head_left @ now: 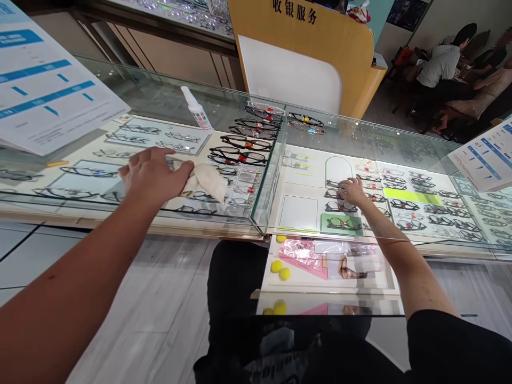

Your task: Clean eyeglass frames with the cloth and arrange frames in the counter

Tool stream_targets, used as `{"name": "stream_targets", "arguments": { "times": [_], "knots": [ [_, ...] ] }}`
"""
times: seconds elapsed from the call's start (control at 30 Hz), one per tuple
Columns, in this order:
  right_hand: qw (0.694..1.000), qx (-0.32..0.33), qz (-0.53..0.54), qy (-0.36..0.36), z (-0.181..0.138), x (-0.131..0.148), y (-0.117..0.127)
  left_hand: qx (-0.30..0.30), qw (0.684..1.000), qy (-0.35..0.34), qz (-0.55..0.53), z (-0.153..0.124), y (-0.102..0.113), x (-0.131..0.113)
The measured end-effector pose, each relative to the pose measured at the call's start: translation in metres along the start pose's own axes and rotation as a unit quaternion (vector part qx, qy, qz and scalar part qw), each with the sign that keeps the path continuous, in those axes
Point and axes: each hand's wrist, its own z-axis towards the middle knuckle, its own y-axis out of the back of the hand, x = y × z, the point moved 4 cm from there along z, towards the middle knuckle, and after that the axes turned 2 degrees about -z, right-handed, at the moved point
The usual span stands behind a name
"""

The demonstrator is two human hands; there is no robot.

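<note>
My left hand (154,173) is over the glass counter top (160,104) at the left, its back facing up. A cream cleaning cloth (210,182) is caught between its thumb and forefinger and trails to the right. My right hand (352,192) reaches into the display case on the right, fingers bent down onto a pair of dark eyeglasses (334,193); its fingertips are partly hidden. Below it, another pair of eyeglasses (342,223) lies on a green card. A white spray bottle (197,111) stands on the glass behind my left hand.
Dark spectacle frames (242,157) are lined up beside the upright glass edge (270,181). A pulled-out drawer (340,292) holds yellow balls (284,273) and pink packets (302,253). Printed cards (52,90) stand at both sides. Behind is a wooden cashier desk (304,37); people sit at the far right.
</note>
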Motion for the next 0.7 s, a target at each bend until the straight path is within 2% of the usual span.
{"name": "stream_targets", "arguments": {
  "times": [0.3, 0.47, 0.57, 0.63, 0.67, 0.7],
  "knots": [
    [1.000, 0.001, -0.007, -0.002, 0.006, 0.003, 0.000, -0.001, 1.000, -0.003, 0.000, 0.002, -0.002, 0.001],
    [1.000, -0.023, -0.002, -0.006, -0.004, 0.011, 0.016, -0.011, 1.000, -0.015, 0.000, 0.007, -0.005, 0.006],
    [0.999, -0.051, 0.007, -0.003, -0.017, 0.035, 0.031, -0.014, 1.000, -0.020, 0.002, 0.007, -0.006, 0.006],
    [0.998, -0.055, 0.018, 0.014, -0.030, 0.065, 0.038, -0.014, 1.000, -0.021, 0.003, 0.006, -0.005, 0.006],
    [0.998, -0.048, 0.026, 0.036, -0.037, 0.083, 0.040, -0.011, 1.000, -0.022, 0.004, 0.006, -0.006, 0.007],
    [0.995, -0.025, 0.045, 0.087, -0.046, 0.106, 0.040, -0.008, 1.000, -0.024, 0.005, 0.007, -0.006, 0.007]
  ]
}}
